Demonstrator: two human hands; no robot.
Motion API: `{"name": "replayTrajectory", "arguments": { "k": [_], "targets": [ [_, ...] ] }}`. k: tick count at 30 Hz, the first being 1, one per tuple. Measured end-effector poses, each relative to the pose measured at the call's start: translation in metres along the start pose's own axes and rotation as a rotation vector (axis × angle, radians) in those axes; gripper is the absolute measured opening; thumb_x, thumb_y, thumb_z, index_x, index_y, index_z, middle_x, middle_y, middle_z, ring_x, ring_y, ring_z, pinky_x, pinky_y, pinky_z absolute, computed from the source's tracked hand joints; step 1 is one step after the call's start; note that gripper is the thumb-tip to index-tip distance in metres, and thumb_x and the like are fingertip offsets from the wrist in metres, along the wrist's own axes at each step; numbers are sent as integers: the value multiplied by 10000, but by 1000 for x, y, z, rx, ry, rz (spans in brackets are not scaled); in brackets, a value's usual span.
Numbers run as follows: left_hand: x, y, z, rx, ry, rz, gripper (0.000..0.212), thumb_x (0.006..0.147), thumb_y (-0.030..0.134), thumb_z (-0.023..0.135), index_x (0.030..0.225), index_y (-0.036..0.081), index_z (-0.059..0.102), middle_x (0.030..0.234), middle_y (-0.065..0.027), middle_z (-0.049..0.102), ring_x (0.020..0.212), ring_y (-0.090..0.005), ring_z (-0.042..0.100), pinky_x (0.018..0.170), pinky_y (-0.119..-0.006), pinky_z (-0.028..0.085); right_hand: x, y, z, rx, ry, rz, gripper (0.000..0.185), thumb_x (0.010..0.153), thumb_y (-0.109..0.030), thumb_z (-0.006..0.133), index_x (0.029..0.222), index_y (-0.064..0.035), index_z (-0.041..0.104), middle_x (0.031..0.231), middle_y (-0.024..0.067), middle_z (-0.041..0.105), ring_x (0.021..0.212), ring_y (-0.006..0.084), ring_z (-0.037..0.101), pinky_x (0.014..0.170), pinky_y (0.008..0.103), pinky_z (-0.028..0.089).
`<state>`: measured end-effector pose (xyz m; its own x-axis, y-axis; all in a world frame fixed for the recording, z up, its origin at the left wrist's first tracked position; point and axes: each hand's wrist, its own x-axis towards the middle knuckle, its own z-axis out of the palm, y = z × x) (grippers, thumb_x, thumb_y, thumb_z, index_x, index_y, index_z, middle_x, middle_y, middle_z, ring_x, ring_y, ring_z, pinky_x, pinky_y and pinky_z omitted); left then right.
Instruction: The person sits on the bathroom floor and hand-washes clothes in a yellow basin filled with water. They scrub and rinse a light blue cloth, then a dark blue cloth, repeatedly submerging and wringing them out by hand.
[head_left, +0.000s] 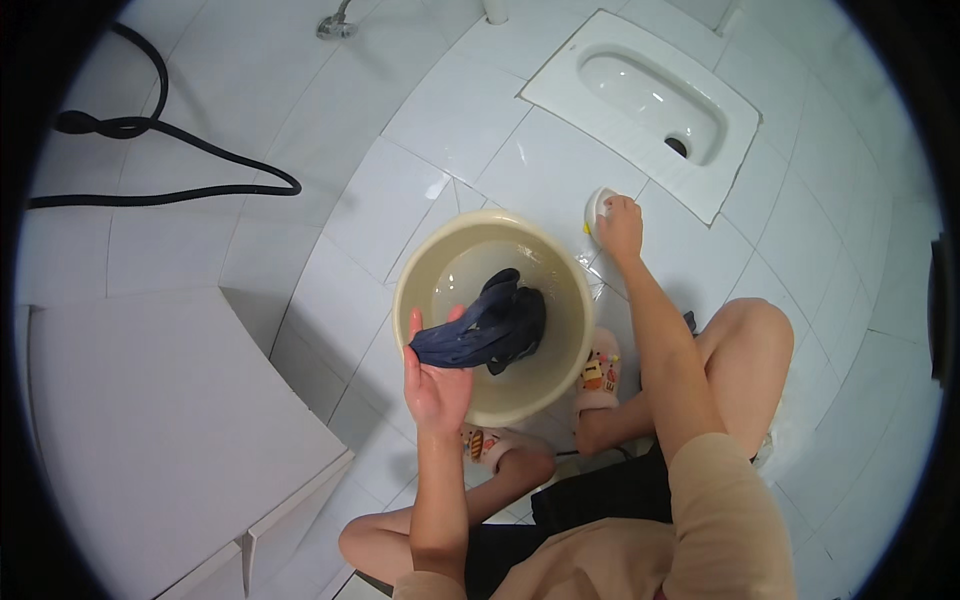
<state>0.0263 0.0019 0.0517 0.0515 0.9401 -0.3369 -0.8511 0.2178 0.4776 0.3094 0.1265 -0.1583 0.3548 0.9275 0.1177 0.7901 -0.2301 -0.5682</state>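
Observation:
In front of me on the floor is a round cream plastic basin (406, 259) with water in its bottom. My left hand (439, 386), palm up over the basin's near left rim, holds one end of a wet dark blue cloth (480, 330). The cloth's bunched, darker end hangs into the basin. To the right of the basin, my right hand (621, 229) is at a small white oval dish (598, 204) on the tiles, its fingers curled at the dish's edge. Whatever may lie under those fingers is hidden. A small yellow part (587, 228) shows at the dish's side.
A white squat toilet (555, 88) is set into the wet tiled floor beyond. A black hose (217, 154) loops at the upper left, near a metal tap valve (336, 28). At left stands a white cabinet (165, 420). My decorated pink clogs (600, 367) flank the basin's near side.

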Motion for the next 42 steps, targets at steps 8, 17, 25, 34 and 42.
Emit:
{"name": "replayTrajectory", "arguments": {
  "k": [8,17,25,34,42],
  "targets": [
    [3,22,-12,-38,-10,1,339,927,360,291,1156,159,442,858,-67,528,1079,-279,429,941,-463,305,-30,-171,-81,1027,-966,-297,645,679,-224,695,1218,-36,395,1116,100,500,1020,215,487,932,331,348],
    [25,49,-58,-125,179,97,215,901,292,359,964,149,507,752,-15,492,868,-202,491,844,-476,369,-116,-165,-2,731,-955,-157,510,634,-155,671,1112,-76,513,989,123,589,939,271,554,865,331,389],
    [96,-20,-142,-227,302,20,221,869,190,467,1084,136,471,796,-78,515,626,-165,495,460,-265,431,-181,-224,-72,715,-364,-412,354,654,-129,602,997,-101,518,974,85,549,824,299,560,669,368,457],
    [78,-54,-90,309,531,-75,395,874,462,423,669,128,469,621,-14,487,579,-138,484,494,-284,413,-142,-197,-4,447,-314,-107,200,720,-223,583,616,-61,528,640,120,549,582,314,536,510,392,418],
    [73,-53,-77,537,708,19,413,881,428,436,570,161,390,534,49,333,485,-76,332,424,-261,283,-137,-201,-3,421,-394,-181,165,734,-182,517,632,-67,576,629,140,567,594,324,557,530,391,433]
  ]
}}
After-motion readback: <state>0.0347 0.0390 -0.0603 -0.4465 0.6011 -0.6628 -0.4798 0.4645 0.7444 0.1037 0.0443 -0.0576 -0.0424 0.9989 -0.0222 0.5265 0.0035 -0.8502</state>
